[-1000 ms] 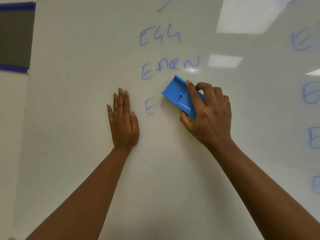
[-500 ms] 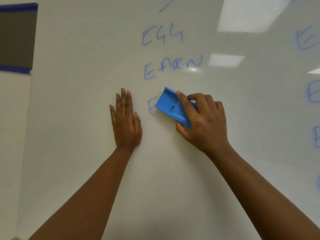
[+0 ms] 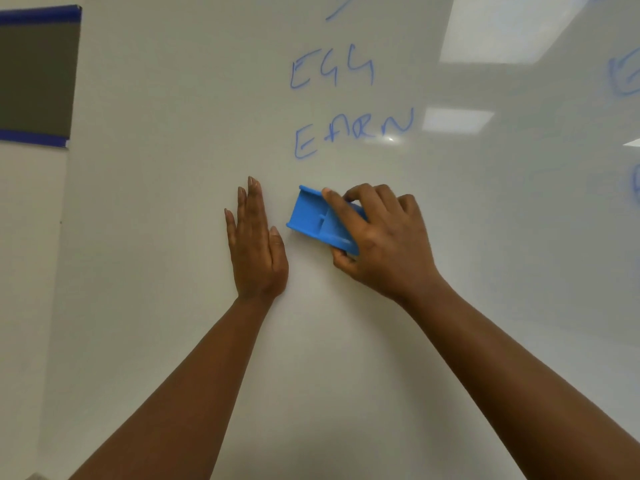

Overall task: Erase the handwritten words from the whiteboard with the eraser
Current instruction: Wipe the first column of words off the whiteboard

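My right hand (image 3: 381, 240) grips a blue eraser (image 3: 313, 220) and holds it against the whiteboard (image 3: 173, 133), just right of my left hand. My left hand (image 3: 256, 244) lies flat on the board with straight fingers pointing up. Above the eraser the blue handwritten word EARN (image 3: 353, 133) remains, and above that the word EGG (image 3: 332, 72). A single blue stroke (image 3: 341, 10) shows at the top edge. More blue letters (image 3: 623, 77) run down the board's right edge, cut off by the frame.
A dark grey panel with blue tape borders (image 3: 34, 77) hangs on the wall left of the whiteboard. Ceiling lights reflect on the board's upper right (image 3: 498, 26).
My right hand slid the eraser left and slightly down over the third line. The letter E that stood there is no longer visible. My left hand stayed flat in place.
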The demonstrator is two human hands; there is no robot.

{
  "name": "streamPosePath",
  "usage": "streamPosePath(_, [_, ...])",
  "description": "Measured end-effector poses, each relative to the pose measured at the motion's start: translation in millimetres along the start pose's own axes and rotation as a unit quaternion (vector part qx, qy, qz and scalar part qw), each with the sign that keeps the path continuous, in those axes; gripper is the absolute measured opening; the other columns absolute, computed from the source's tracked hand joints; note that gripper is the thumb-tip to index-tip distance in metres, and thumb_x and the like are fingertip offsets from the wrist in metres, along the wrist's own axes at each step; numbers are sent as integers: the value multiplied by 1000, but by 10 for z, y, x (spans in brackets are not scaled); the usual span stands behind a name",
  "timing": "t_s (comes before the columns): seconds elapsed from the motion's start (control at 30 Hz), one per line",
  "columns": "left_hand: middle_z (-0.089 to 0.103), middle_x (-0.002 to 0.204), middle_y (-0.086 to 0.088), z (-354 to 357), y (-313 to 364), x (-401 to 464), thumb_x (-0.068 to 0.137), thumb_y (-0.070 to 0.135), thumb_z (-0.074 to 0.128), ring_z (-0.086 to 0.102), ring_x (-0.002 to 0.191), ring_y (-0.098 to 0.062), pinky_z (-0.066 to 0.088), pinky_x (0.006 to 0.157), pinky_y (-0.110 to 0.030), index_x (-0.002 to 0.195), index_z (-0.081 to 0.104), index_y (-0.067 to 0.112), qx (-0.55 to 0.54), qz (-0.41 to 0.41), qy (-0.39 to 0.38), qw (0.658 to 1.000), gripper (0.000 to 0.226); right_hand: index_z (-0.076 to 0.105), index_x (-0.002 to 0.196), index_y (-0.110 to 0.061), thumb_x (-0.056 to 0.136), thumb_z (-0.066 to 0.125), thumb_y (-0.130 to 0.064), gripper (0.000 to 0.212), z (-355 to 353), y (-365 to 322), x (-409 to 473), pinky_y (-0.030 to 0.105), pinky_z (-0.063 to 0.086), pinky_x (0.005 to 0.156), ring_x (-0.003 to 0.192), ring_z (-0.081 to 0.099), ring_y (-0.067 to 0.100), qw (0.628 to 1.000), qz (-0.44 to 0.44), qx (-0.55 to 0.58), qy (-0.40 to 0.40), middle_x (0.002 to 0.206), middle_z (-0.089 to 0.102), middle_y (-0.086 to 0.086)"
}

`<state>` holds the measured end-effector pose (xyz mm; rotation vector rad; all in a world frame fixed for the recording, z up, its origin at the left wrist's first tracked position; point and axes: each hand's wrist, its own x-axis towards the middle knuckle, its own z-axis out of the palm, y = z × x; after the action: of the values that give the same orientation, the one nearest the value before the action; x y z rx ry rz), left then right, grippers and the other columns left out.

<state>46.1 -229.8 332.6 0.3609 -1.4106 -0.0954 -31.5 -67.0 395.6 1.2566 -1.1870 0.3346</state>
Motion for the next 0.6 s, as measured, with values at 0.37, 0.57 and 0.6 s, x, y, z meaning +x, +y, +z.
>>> streamPosePath(0.37, [21,154,-10,3,-21,-20,86,11,25,11,144,-12,2,119,-35,146,18,0,-31,5,20,999,62,56,124,-8,68,68,-27,61,6,-67,93,36,39,65,85,57,29,1000,-8,8,-22,102,60,12])
streamPosePath(0.57, [23,154,-11,9,-49,-19,80,7,27,13,143,-14,4,119,-39,146,20,-2,-24,8,26,999,66,61,118,-8,64,71,-24,57,-92,110,-109,35,39,60,79,59,29,997,-68,30,-26,96,63,10])
streamPosePath(0.6, [23,154,-10,11,-49,-19,79,4,29,13,143,-15,5,119,-40,146,20,-2,-21,7,27,999,68,62,118,-8,63,71,-25,58,-122,180,-115,34,39,61,79,59,30,997,-63,28,-23,97,63,11])
